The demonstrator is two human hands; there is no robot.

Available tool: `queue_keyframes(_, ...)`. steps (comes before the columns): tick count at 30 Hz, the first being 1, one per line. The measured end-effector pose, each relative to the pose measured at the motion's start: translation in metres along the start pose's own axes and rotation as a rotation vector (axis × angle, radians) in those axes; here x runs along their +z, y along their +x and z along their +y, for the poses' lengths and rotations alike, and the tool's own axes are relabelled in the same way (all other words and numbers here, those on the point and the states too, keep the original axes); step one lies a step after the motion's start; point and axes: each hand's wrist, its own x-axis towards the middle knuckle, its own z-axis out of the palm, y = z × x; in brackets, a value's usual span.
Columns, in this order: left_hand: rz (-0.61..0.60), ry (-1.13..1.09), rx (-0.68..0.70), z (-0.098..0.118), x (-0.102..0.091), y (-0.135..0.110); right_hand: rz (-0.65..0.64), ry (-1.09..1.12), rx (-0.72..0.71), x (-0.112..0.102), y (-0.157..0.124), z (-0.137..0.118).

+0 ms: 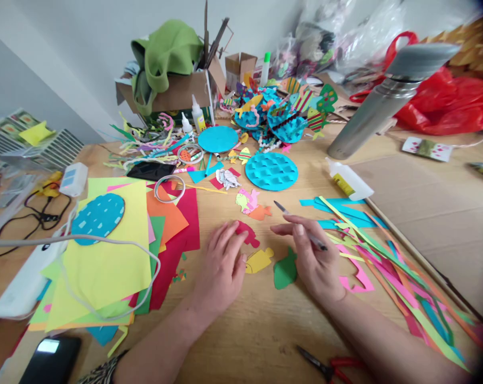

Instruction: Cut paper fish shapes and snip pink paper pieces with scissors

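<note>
My left hand lies palm down on the table, fingers stretched out, its fingertips touching a red paper fish. A pen rests in my right hand, its tip pointing up and left. Just left of that hand is a green paper fish. Between the hands lies a yellow paper fish with an eye and gill line drawn at its left end. Farther back sit an orange paper fish and pink and light green cutouts.
Coloured paper sheets are stacked at left, crossed by a white cable. Paper strips spread at right. Red-handled scissors lie at the front edge. Blue discs, a glue bottle and a steel flask stand farther back.
</note>
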Motion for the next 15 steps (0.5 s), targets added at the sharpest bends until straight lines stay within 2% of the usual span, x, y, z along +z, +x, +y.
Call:
queue_keyframes(3,0.052,-0.012,-0.015,-0.0024,0.0000,0.0005,-0.188,-0.141,-0.131,-0.0014,-0.0009,-0.0044)
queue_keyframes(7,0.022,0.020,-0.029,-0.0031,-0.0003,0.0017,-0.390,-0.280,-0.339,0.0005,0.0033,-0.0069)
queue_keyframes(11,-0.004,0.058,-0.046,-0.0025,0.0004,0.0024,-0.423,-0.406,-0.400,0.0030,0.0059,-0.0017)
queue_keyframes(15,0.055,0.049,-0.024,-0.0023,-0.0009,0.0018,-0.340,-0.494,-0.366,0.0020,0.0060,0.0015)
